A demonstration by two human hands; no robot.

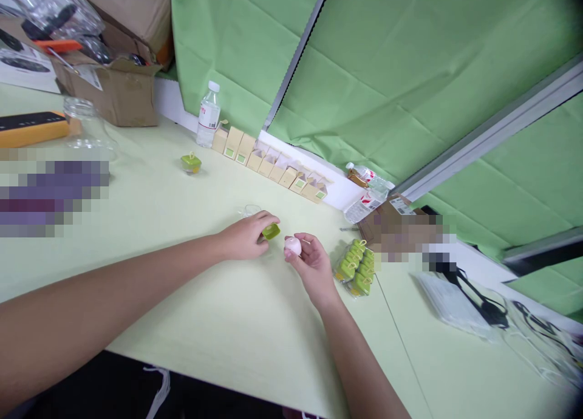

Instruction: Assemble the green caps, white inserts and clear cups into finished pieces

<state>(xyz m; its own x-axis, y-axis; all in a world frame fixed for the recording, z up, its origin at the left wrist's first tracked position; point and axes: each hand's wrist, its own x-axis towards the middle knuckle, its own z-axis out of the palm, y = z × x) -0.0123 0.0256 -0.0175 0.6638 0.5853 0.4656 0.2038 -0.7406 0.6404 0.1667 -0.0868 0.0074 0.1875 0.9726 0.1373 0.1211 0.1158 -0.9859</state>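
My left hand [246, 235] is closed around a small green lid [271, 231], its hollow side turned toward my right hand. Just behind the left hand, a small clear container [251, 210] rests on the table, partly covered by the fingers. Between the thumb and fingers of my right hand [314, 267] is a pale pink-white ball [293, 245]. The two hands are close together but apart. Right of them stands a cluster of several clear containers with green lids [355, 268]. One more green-lidded container [190, 163] sits alone farther back on the left.
Small beige boxes [268, 164] form a row along the back edge beside a water bottle [209, 115]. More bottles [364, 200] lie back right near a cardboard box [387, 221]. A glass jar [84, 121] and an open carton [121, 94] stand left. Cables [523, 322] lie far right.
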